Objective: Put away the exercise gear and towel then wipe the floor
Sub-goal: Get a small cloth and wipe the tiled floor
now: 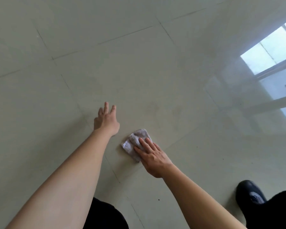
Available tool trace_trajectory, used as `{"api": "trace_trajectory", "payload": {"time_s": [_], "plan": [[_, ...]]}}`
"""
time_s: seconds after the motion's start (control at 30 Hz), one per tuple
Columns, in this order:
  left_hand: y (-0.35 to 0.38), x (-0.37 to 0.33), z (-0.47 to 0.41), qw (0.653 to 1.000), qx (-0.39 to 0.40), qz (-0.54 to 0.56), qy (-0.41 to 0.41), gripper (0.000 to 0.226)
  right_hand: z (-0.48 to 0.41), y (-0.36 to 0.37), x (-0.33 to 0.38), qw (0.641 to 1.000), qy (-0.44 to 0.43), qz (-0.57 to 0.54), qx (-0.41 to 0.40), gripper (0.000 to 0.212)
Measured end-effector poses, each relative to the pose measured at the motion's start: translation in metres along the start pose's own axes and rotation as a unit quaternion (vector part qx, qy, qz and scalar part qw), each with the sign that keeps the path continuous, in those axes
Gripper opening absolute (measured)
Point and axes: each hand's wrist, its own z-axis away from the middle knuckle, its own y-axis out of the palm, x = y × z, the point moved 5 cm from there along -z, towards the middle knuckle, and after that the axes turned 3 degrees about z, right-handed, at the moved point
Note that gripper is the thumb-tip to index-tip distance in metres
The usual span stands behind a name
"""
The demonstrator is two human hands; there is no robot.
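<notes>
A small folded grey-white cloth (133, 142) lies flat on the pale tiled floor (139, 71). My right hand (153, 156) presses down on the cloth's near right part with its fingers spread flat. My left hand (106, 120) rests on the floor to the left of the cloth, fingers apart, holding nothing. No exercise gear or towel is in view.
A black shoe (249, 194) and dark trouser legs show at the bottom edge. A window's reflection (271, 52) shines on the glossy tiles at the right. A few small dark specks dot the floor at the right.
</notes>
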Motion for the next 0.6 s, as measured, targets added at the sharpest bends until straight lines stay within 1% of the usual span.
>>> {"api": "trace_trajectory", "payload": {"time_s": [0.1,0.2,0.3,0.4,0.5,0.6], "plan": [[0.018,-0.033,0.006,0.998,-0.01,-0.024,0.056,0.065,-0.006,-0.003,-0.045,0.999,-0.017,0.023,-0.029,0.061],[0.044,-0.066,0.016,0.995,-0.019,-0.063,0.077,0.067,-0.013,-0.014,-0.104,0.998,-0.021,0.023,-0.05,0.06],[0.066,-0.102,0.024,0.996,-0.015,-0.08,0.038,0.07,-0.018,-0.033,-0.177,0.997,0.002,0.025,-0.067,0.06],[0.086,-0.149,0.028,0.997,0.003,-0.076,0.001,0.067,-0.012,-0.051,-0.259,0.997,0.042,0.027,-0.056,0.06],[0.101,-0.211,0.026,0.996,0.027,-0.08,-0.011,0.065,-0.003,-0.066,-0.342,0.996,0.078,0.005,-0.039,0.063],[0.112,-0.277,0.024,0.992,0.056,-0.109,-0.016,0.068,0.006,-0.077,-0.409,0.992,0.116,-0.028,-0.027,0.064]]}}
